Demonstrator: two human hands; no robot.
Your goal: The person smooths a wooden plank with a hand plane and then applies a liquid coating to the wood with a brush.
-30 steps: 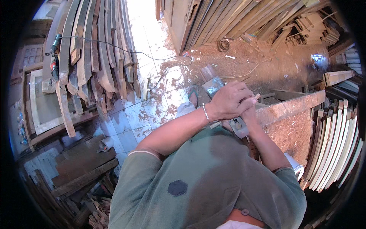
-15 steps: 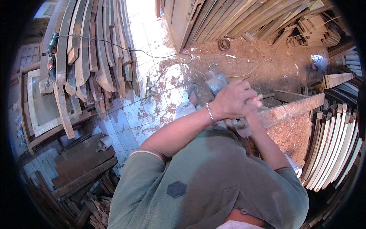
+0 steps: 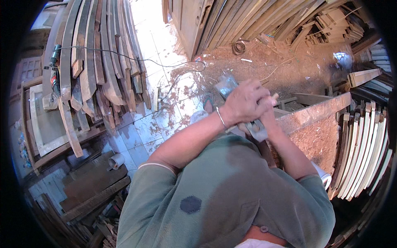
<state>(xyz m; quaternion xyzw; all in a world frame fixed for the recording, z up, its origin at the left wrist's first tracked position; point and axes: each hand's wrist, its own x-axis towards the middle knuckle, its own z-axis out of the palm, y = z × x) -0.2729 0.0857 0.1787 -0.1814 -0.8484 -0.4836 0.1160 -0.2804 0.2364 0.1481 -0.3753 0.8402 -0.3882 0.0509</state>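
The grey metal tool (image 3: 259, 132), at centre frame just below the hands, looks rigid, fairly heavy, smooth; its sides seem holdable. The left hand (image 3: 247, 102) clenches over the right hand (image 3: 269, 113), whose grip I cannot tell. Planks (image 3: 89, 58) lie upper left.

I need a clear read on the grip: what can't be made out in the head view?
Head view:
Right hand: most fingers hidden by the left hand.
Grey metal tool: partly covered by the hands.
Shiny piece: blurred; the left hand hides whether it joins the tool.
Stacked planks: far ends cut off by the upper edge.
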